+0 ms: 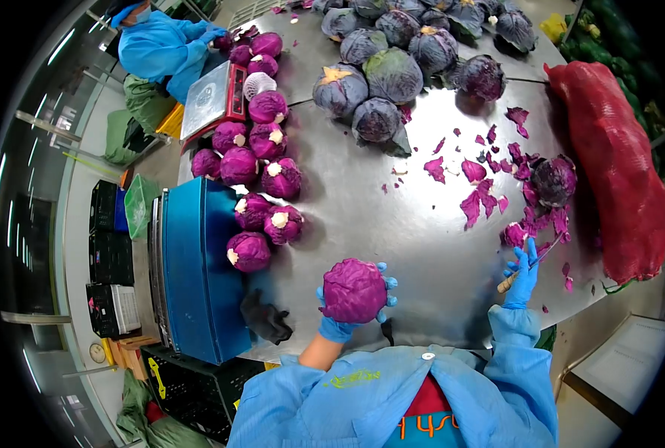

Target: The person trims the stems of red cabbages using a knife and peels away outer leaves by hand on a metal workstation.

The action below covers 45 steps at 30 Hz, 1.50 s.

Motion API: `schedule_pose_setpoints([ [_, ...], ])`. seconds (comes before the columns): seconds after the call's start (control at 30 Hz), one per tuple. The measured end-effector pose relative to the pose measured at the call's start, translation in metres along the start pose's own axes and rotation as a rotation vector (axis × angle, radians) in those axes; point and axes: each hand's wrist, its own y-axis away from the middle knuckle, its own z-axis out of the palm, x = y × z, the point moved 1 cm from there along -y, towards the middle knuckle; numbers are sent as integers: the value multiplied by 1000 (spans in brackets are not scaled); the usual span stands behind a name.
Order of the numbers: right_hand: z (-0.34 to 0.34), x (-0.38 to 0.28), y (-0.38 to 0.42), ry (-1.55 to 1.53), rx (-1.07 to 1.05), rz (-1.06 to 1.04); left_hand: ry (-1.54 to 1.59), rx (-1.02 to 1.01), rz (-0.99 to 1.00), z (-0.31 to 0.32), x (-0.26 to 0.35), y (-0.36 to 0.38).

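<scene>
A trimmed red cabbage (353, 291) rests in my left hand (338, 328), whose blue-gloved fingers curl round it from below, over the front of the steel table (362, 213). On the right, my right hand (523, 278), also gloved in blue, is closed round the wooden handle of a knife (507, 283); its thin blade points up and to the right. Just beyond that hand lie torn purple leaves (473, 201) and a small purple piece (513, 234). A darker red cabbage (554, 181) sits among the scraps.
Peeled red cabbages (240, 166) line the left side, near a scale (214, 101) and a blue box (202, 269). Untrimmed cabbages (392, 75) are heaped at the back. A red mesh sack (609, 164) bounds the right. A co-worker (161, 48) stands at far left. A black glove (264, 316) lies nearby.
</scene>
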Motion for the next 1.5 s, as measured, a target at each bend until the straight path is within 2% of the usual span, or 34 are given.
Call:
schedule_pose_setpoints([
  [0.03,-1,-12,10,30,24,-50,-14,7,-6,-2,-3,0],
  [0.13,3,-15,35,130,-210,32,-80,32,-46,-6,-11,-4],
  [0.17,9,-10,48,114,-268,132,-115,45,-68,-7,-13,-6],
  [0.23,24,8,66,147,-420,176,-345,202,-61,3,-17,-14],
  [0.3,44,6,87,139,-550,244,-734,485,-3,21,-19,-21],
  [0.4,62,4,97,131,-673,334,-1552,682,-32,12,-18,-27],
  [0.43,65,4,97,133,-702,360,-1632,757,-115,15,-26,-30],
  [0.53,69,16,95,241,-769,289,-2108,644,-213,-10,-29,-28],
  [0.57,70,20,95,274,-807,258,-2160,627,-243,-19,-31,-26],
  [0.67,67,56,95,363,-899,-48,-2128,536,-166,-32,-37,-27],
  [0.77,63,63,94,217,-794,210,-2098,568,40,-37,-36,-28],
  [0.83,64,56,93,260,-637,394,-2223,877,132,-41,-39,-17],
  [0.87,62,57,93,258,-614,416,-2276,1036,180,-44,-42,-9],
  [0.9,58,60,92,255,-591,436,-2087,1170,112,-51,-44,0],
  [1.0,52,65,103,223,-522,434,-1220,1043,-83,-17,-62,-19],
  [1.03,52,66,109,204,-503,427,-1435,785,-136,-55,-57,-2],
  [1.07,52,67,114,183,-486,418,-1930,1004,-47,-72,-77,12],
  [1.13,49,72,122,208,-461,354,-2102,1144,-53,-65,-94,-4],
  [1.2,43,82,125,160,-442,323,-1990,1266,19,-67,-88,-18],
  [1.27,41,59,124,145,-526,417,-1893,1355,78,-61,-75,-36],
  [1.33,42,47,123,123,-589,444,-1765,1348,71,-60,-61,-42],
  [1.43,40,42,114,72,-550,376,-1219,1020,109,-46,-40,-43],
  [1.5,40,36,108,7,-522,363,-728,892,104,-33,-28,-29],
])
